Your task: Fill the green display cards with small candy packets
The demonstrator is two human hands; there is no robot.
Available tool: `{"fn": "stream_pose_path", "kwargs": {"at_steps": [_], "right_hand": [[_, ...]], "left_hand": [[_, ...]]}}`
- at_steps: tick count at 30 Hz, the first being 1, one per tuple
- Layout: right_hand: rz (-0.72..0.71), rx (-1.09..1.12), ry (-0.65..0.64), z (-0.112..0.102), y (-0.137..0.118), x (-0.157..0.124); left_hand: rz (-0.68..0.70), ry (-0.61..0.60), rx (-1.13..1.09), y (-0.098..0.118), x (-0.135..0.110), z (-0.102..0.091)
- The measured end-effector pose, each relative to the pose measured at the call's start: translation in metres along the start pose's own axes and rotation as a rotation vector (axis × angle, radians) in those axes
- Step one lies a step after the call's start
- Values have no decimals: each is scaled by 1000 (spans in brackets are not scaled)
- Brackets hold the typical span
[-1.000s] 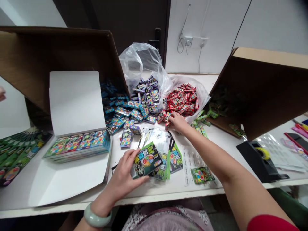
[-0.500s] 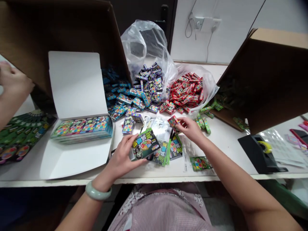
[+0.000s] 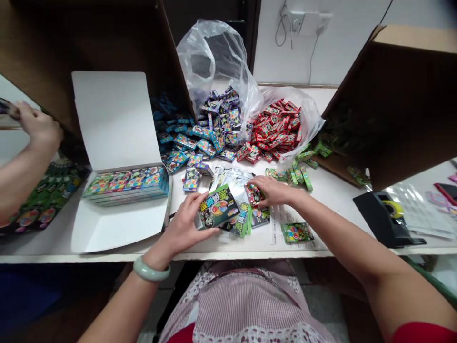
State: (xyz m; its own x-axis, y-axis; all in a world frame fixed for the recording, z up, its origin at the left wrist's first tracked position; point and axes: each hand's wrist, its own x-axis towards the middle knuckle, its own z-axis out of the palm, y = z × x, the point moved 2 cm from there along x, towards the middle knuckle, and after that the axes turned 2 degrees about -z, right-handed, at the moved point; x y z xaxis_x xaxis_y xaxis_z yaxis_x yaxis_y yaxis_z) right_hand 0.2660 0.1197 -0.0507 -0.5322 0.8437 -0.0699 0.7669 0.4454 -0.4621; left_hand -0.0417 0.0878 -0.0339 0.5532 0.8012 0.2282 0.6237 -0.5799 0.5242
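Observation:
My left hand (image 3: 182,224) grips a black-and-green printed packet (image 3: 219,207), thumb along its lower edge and fingers at its left side. My right hand (image 3: 273,191) is closed on a small red candy box (image 3: 253,195), held low over the packets at the table's middle. Under and between the hands lie more printed packets (image 3: 240,221) and clear plastic sleeves, partly covered. Small green boxes (image 3: 297,175) lie just beyond my right wrist. A flat green packet (image 3: 297,232) rests near the front edge, below my right forearm.
Blue boxes (image 3: 185,142), purple boxes (image 3: 226,116) and red boxes (image 3: 276,126) are heaped at the back, some in clear bags. An opened white carton (image 3: 117,119) holds stacked boxes at left. Large cardboard boxes flank both sides. A tape dispenser (image 3: 383,219) stands right. Another person's hand (image 3: 39,126) is far left.
My right hand has moved slightly left and lowered the red candy box towards the packets. My left hand keeps its packet. The other person's hand has shifted right.

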Motion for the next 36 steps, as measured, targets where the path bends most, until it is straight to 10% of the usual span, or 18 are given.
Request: {"fn": "stream_pose_path", "kwargs": {"at_steps": [5,11,31,36], "right_hand": [[-104,141,343,-29,-42,-27],[-296,-67,60,-54,-91,-48],[-299,-146,54,-42,-92,-42],[-242,-122,235,-50,-89,-48]], "left_hand": [[60,11,42,-1,-1,3],[187,-26,41,7,4,0],[179,-149,-111,15,1,5],[135,-85,-127,13,3,2]]}}
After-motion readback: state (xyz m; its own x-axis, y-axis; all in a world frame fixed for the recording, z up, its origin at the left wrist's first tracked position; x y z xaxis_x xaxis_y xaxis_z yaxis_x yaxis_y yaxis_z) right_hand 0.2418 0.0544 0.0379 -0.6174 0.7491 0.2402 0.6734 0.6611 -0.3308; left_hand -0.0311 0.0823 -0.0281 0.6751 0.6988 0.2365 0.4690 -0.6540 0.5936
